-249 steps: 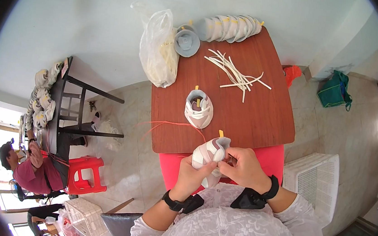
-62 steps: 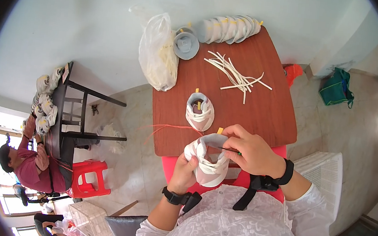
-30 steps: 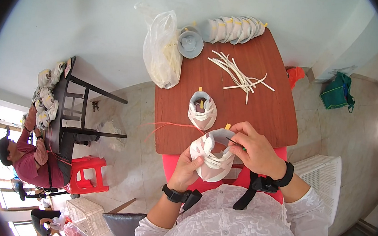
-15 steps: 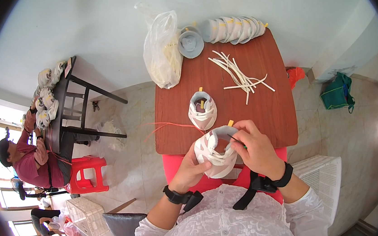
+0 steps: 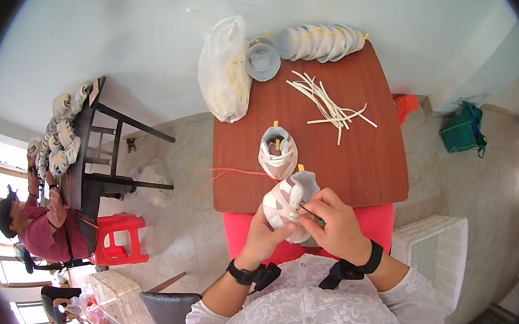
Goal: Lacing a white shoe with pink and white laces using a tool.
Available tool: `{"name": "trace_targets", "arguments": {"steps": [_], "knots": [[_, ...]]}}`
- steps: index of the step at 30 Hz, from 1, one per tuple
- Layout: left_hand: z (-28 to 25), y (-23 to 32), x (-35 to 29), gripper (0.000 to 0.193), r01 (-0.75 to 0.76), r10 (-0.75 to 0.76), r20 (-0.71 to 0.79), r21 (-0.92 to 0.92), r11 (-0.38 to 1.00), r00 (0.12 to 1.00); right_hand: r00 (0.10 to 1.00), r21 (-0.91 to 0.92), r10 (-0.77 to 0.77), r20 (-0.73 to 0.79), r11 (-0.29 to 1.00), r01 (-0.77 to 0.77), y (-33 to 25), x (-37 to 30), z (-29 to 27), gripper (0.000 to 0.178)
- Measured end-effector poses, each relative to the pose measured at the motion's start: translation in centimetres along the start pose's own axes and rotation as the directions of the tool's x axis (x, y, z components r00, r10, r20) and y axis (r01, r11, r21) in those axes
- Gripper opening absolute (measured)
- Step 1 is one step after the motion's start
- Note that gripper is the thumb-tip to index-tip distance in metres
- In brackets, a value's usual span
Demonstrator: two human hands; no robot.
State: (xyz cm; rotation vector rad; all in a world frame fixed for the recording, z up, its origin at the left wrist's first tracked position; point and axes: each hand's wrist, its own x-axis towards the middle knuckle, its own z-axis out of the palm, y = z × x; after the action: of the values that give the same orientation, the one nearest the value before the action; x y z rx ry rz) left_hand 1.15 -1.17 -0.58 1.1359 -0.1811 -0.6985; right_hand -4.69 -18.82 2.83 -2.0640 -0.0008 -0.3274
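Shoe (image 5: 278,202) turned, tool (image 5: 312,214) moved from collar (image 5: 306,180) to laces (image 5: 296,198); work seemingly now there. Left hand (image 5: 267,233): fingers clamped around shoe, at table's (image 5: 359,165) near edge. Right hand (image 5: 338,224): fingers pinched together on tool.

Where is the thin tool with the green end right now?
In the head view, the tool is just right of centre, in the right hand, pointing left toward the shoe that the left hand holds.
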Motion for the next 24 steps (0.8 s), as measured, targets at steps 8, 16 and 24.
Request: {"name": "trace_targets", "arguments": {"steps": [8, 16, 24], "knots": [[0.4, -0.5, -0.5, 0.055, -0.013, 0.01, 0.013, 0.239, 0.971, 1.0, 0.985, 0.079, 0.154, 0.074, 0.984, -0.16, 0.2, -0.3, 0.3, 0.016], [-0.6, -0.8, -0.5, 0.054, -0.033, 0.033, -0.069, -0.004, 0.999, 0.997, 0.996, 0.182, 0.09, -0.014, 0.98, -0.086, 1.1, -0.1, -0.9, 0.008], [-0.1, -0.3, -0.4, 0.051, -0.051, 0.05, -0.034, -0.015, 0.999, 0.998, 0.996, -0.004, -0.074, -0.045, 0.997, 0.074, -0.6, 0.0, -0.2, 0.015]]}}
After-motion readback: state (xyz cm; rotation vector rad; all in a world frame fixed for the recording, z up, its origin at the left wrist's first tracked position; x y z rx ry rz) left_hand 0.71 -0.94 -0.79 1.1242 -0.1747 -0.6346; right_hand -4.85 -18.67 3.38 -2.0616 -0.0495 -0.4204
